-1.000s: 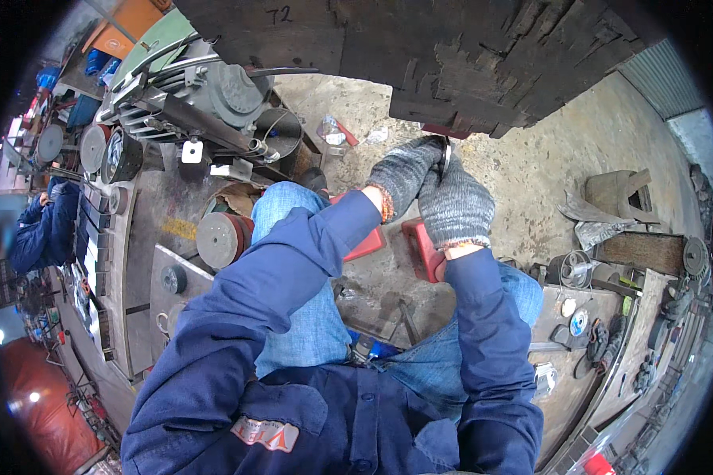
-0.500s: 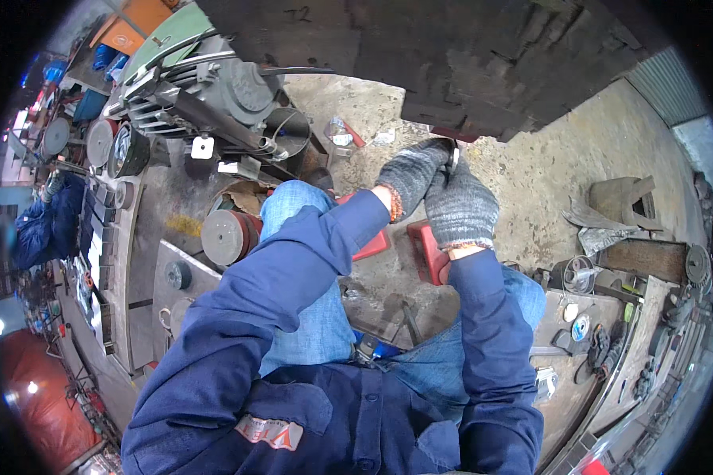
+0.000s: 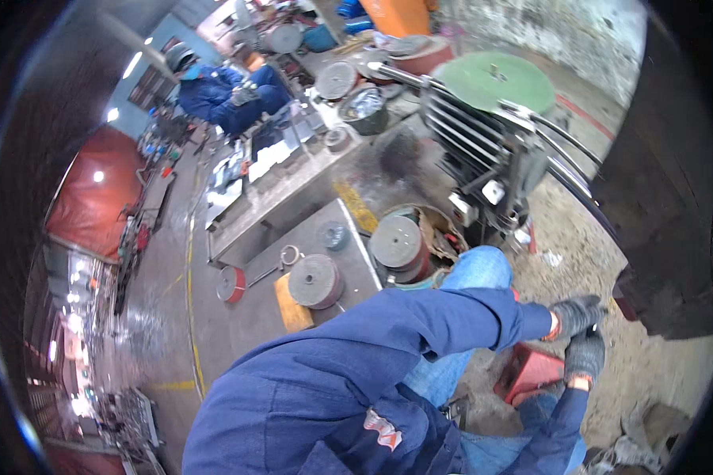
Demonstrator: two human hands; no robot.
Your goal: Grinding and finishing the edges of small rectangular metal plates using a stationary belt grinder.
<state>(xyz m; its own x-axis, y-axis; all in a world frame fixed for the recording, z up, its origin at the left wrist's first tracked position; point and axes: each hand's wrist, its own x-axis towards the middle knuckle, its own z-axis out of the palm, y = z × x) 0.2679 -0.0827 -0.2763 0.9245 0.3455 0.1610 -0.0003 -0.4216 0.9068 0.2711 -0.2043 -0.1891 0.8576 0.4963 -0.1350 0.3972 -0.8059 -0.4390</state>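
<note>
My left hand, in a grey knitted glove, reaches out at the right side of the view. Just below it, my right hand wears a matching glove, and the two hands meet at the fingertips. Both hands look closed; a small pale glint shows between them, but what they hold is too small and hidden to name. Close by my wrists, a red metal piece sits low between my knees. To the upper right of my hands hangs a dark, worn panel, apart from them.
A motor-driven machine with a green disc stands ahead. Left of my knee is a stack of grinding discs. A grey table bears another disc stack and a metal ring tool. A co-worker sits at far left.
The view has swung to the left, so my hands now appear farther right and lower. They stay together. The table and a co-worker show more fully.
</note>
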